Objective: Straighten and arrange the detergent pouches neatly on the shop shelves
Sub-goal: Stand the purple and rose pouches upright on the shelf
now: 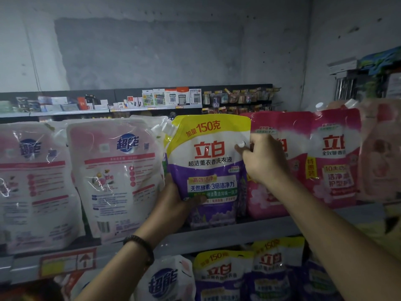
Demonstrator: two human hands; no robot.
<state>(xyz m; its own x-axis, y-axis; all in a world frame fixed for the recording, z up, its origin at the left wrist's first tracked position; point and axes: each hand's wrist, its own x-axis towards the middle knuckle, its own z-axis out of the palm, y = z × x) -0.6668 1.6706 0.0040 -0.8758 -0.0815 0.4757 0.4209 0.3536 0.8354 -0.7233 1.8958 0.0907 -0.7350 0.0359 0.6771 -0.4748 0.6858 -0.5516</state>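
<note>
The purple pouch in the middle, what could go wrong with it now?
The left grip and right grip hold the purple pouch only by its edges, so it might slip down past the shelf edge. Squeezing it in could shove the pink pouch or the white pouch crooked.

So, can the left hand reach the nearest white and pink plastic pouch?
Likely yes, once freed: the left hand grips the purple and yellow plastic pouch, and the white and pink pouch stands right beside it, uncovered.
</note>
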